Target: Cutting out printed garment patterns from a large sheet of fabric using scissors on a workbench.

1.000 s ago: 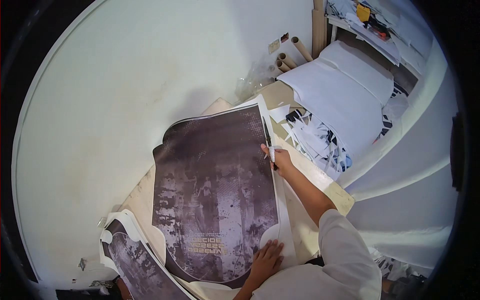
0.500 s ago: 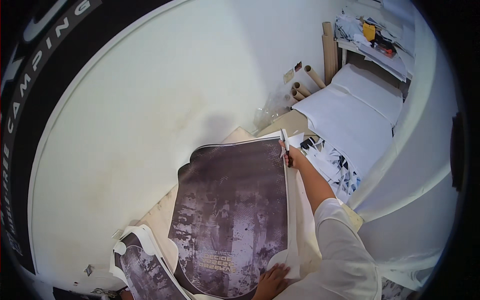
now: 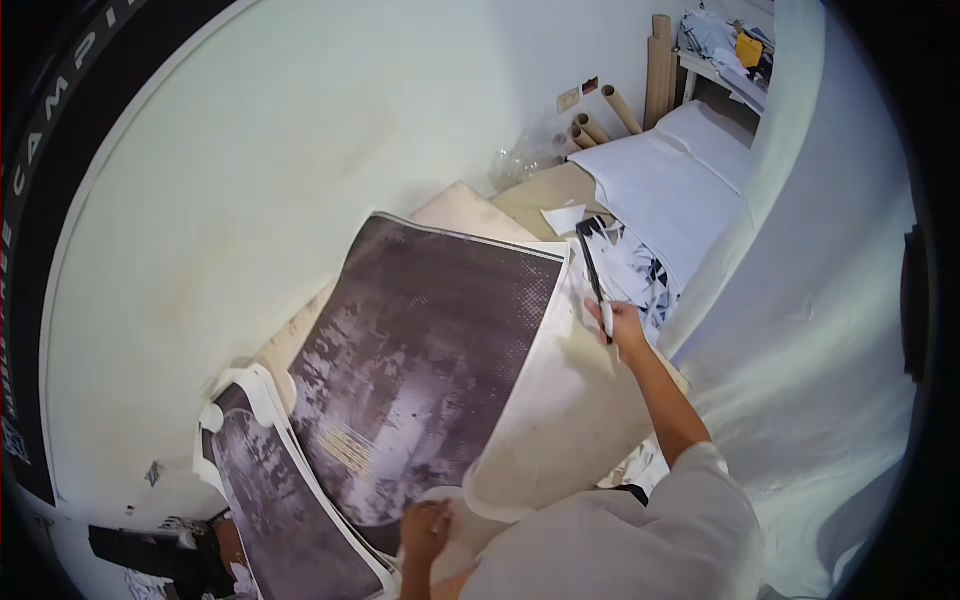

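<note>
The person's right hand [image 3: 622, 328] was closed round the pale handle of long, dark-bladed scissors [image 3: 595, 270], which pointed away from the person and leaned a little left; how far the blades stood apart could not be told. The large dark printed sheet [image 3: 430, 330] lay to the left of that grip, its long axis running away from the person and slightly rightward, so that blades and sheet edge drew together toward the sheet's far right corner, just beside the scissors. The right hand was apart from the sheet; the left hand [image 3: 427, 525], below and left of the grip, was nearer, at the sheet's near edge with its fingers curled, though whether they pinched the paper could not be told. Between grip and sheet showed a pale surface, tabletop or paper. Beyond the sheet's far edge, the pale wooden tabletop [image 3: 462, 205] ran up toward the wall [image 3: 300, 120]. A narrower printed piece [image 3: 270, 470] lay farther left and nearer the person. Past the grip, away from the person, were white offcuts [image 3: 625, 262], large white sheets [image 3: 665, 200] and cardboard tubes [image 3: 621, 108]; to its right hung white fabric [image 3: 790, 350].
</note>
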A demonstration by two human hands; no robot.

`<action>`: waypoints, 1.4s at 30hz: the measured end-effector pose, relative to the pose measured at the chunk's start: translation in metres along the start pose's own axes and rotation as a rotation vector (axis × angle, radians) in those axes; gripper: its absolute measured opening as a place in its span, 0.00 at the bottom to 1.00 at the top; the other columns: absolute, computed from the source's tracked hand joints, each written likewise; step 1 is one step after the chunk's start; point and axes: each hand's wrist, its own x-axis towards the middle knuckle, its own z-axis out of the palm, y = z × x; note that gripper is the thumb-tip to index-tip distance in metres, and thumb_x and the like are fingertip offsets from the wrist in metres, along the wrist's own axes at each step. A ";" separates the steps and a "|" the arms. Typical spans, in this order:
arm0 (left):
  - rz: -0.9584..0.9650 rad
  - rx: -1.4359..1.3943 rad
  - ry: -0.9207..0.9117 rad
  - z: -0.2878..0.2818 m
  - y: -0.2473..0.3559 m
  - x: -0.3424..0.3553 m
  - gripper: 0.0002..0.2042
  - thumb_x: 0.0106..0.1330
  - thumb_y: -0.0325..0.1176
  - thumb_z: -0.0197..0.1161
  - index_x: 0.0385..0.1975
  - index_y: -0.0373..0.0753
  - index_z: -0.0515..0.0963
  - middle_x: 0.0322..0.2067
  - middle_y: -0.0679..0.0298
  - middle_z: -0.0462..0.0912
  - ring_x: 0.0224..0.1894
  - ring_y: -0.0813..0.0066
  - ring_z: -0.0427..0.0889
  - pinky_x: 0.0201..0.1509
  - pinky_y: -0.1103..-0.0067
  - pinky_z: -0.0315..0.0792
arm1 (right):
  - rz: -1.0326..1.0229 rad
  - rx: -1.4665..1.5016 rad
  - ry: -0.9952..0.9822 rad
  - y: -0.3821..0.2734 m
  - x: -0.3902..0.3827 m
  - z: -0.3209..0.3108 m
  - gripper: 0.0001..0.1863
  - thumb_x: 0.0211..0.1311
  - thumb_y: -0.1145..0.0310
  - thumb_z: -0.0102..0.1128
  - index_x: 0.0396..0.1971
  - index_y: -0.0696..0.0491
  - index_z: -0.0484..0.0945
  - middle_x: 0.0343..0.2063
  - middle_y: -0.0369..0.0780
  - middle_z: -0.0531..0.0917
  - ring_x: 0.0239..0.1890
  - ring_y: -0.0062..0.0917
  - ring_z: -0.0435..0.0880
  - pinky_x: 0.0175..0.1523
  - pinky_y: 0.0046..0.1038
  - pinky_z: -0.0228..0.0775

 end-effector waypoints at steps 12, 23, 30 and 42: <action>0.196 0.310 -0.193 0.122 0.166 0.123 0.39 0.71 0.56 0.58 0.75 0.35 0.62 0.75 0.36 0.55 0.79 0.38 0.50 0.77 0.46 0.51 | 0.037 -0.123 0.217 0.098 -0.266 -0.117 0.16 0.58 0.68 0.80 0.18 0.59 0.81 0.16 0.28 0.77 0.20 0.11 0.69 0.26 0.22 0.60; 0.522 -0.823 -1.347 0.250 0.291 0.076 0.18 0.70 0.29 0.60 0.58 0.32 0.73 0.51 0.49 0.82 0.57 0.58 0.80 0.62 0.64 0.72 | -0.033 -0.051 0.363 0.069 -0.361 -0.140 0.18 0.56 0.66 0.81 0.19 0.60 0.80 0.12 0.31 0.75 0.18 0.11 0.68 0.23 0.22 0.56; 0.518 -0.109 -0.089 0.178 0.242 0.170 0.24 0.69 0.41 0.63 0.61 0.35 0.77 0.61 0.47 0.78 0.63 0.43 0.76 0.66 0.52 0.67 | -0.054 -0.318 0.394 0.037 -0.377 -0.158 0.22 0.52 0.67 0.84 0.16 0.57 0.74 0.15 0.28 0.73 0.21 0.11 0.67 0.24 0.22 0.55; 0.287 0.153 -0.130 0.082 0.089 0.072 0.27 0.70 0.43 0.62 0.65 0.36 0.75 0.60 0.54 0.81 0.65 0.53 0.75 0.67 0.56 0.65 | 0.265 -0.118 -0.028 0.122 -0.304 -0.075 0.22 0.63 0.51 0.76 0.22 0.53 0.79 0.15 0.27 0.72 0.19 0.13 0.68 0.26 0.23 0.59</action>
